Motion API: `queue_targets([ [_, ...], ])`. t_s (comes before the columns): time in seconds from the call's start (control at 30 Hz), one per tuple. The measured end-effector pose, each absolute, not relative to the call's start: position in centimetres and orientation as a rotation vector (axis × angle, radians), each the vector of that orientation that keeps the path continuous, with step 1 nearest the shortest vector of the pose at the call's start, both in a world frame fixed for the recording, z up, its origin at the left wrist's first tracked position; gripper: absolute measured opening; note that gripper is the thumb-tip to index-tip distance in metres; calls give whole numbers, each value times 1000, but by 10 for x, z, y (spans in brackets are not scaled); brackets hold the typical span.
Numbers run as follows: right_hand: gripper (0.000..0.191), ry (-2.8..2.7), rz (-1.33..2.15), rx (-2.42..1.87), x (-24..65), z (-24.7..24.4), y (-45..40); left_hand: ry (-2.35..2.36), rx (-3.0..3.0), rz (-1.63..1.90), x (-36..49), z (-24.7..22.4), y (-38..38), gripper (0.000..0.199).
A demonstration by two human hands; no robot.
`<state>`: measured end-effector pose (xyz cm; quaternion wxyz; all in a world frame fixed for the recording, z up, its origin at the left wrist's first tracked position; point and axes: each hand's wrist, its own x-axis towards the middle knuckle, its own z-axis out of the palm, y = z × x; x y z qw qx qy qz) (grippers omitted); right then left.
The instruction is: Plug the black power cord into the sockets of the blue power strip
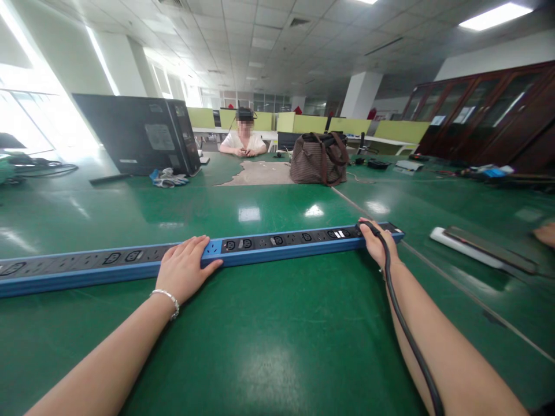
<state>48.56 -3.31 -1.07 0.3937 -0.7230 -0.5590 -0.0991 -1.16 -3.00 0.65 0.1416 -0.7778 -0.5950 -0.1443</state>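
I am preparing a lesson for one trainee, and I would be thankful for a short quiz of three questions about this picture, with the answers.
1. True or false: The left hand is lifted clear of the blue power strip.
2. Which hand holds the black cable? A) the left B) the right C) neither
3. Fill in: A brown ___ with handles stands on the green table.

Key:
1. False; it rests on it.
2. B, the right hand.
3. bag

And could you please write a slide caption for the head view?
The left hand rests on a long blue power strip while the right hand holds a black cable near the strip's right end.
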Motion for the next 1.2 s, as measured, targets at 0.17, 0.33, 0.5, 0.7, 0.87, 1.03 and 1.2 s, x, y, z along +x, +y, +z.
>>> queue_targets([
  [0.17, 45, -1374, -152, -1870, 478, -5, -33, -1709, -2242, -416, -11, 7, -30, 64],
  [0.33, 42, -1372, -133, -1856, 477, -5, -33, -1715, -2251, -417, -11, 8, -31, 65],
  [0.5, 41, -1361, -163, -1883, 479, -13, -32, -1737, -2254, -422, -11, 8, -31, 66],
  [0.7, 44, -1397, -314, -1920, 481, -19, -33, -1755, -2262, -419, -11, 10, -31, 66],
  [0.87, 46, -1397, -321, -1989, 479, -17, -35, -1754, -2262, -400, -11, 9, -31, 66],
  [1.03, 48, -1424, -340, -1976, 480, -18, -34, -1741, -2245, -374, -11, 9, -31, 66],
  [1.2, 45, -1387, -361, -1993, 479, -16, -39, -1751, -2242, -369, -10, 11, -33, 65],
])
